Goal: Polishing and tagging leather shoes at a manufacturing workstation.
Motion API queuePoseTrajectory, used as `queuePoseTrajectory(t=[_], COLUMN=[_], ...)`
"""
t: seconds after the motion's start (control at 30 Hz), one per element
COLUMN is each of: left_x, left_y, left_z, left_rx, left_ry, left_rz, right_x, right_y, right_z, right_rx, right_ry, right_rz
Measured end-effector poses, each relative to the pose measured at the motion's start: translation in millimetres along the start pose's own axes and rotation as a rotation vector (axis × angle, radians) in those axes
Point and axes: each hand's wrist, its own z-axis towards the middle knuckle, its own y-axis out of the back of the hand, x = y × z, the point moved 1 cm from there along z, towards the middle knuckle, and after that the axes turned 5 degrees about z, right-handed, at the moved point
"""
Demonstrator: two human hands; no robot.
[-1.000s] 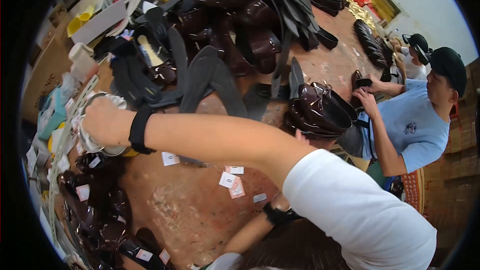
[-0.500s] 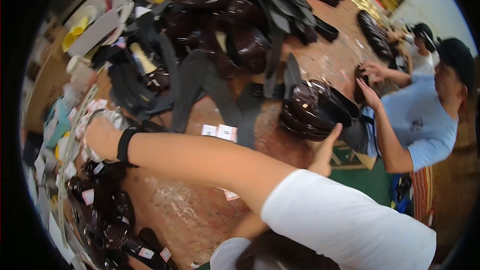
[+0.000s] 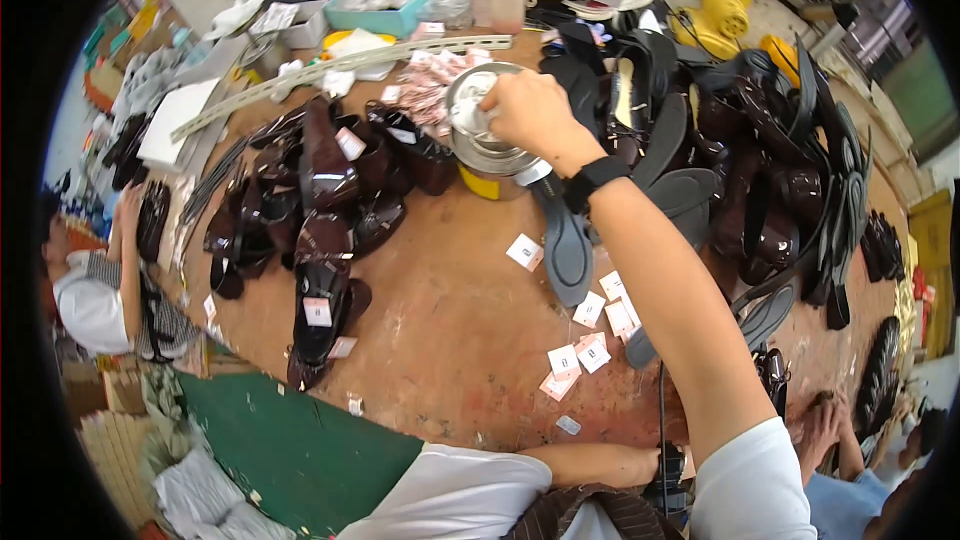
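Note:
My right hand, with a black band at the wrist, reaches over a round metal bowl. Its fingers are curled together at white material inside the bowl; what they grip is hidden. Low in the picture my left forearm lies across in front of me. It ends at a dark object, and the fingers of that hand are hidden. Beside the bowl rests a grey insole. Several small printed tags are scattered on the table below it.
Glossy dark brown shoes are heaped at left. More shoes and grey insoles pile up at right. A long pale strip, a blue tray and a lidded jar stand behind. Co-workers' hands show at lower right.
My view has swung left, bringing the bowl to the middle. My right hand remains at the bowl. My left hand, earlier showing a raised thumb beside the brown shoes, is now mostly hidden.

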Motion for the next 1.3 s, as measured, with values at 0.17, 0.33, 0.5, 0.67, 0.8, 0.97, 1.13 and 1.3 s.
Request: queuePoseTrajectory(t=[0.17, 0.33, 0.5, 0.67, 0.8, 0.97, 1.13, 1.3], left_x=[-11.0, -29.2, -59.5, -90.4, -101.5, -69.7, -43.1, -41.6], left_y=[10.2, 17.8, 26.7, 35.5, 27.3, 48.7, 74.7, 68.0], left_z=[-14.7, -87.0, -198.0, -348.6, -432.0, -421.9, -405.7, -460.0], left_rx=[-0.110, -0.748, -0.685, -0.780, -1.377, -2.137, -2.175, -1.673], left_ry=[-0.051, -0.240, -0.751, -0.532, -0.780, 0.014, -0.029, -0.284], left_rz=[-0.027, 0.052, 0.060, -0.077, 0.624, 1.251, 1.354, 1.233], right_x=[10.0, 16.4, 24.3, 61.1, 99.4, 103.8, 83.8, 182.0], right_y=[25.1, 128.1, 273.5, 301.6, 244.4, 122.0, -19.3, -64.3], right_z=[1.2, -21.8, -135.5, -289.3, -345.4, -349.5, -329.0, -309.8], right_rx=[-0.109, -0.258, -0.460, -0.722, -0.872, -0.617, -0.511, -0.225], right_ry=[-0.075, -0.354, -0.097, -0.246, -0.401, -0.529, -0.392, -0.280], right_rz=[0.073, 1.523, 1.460, 0.948, 0.798, 0.826, 0.649, 0.280])
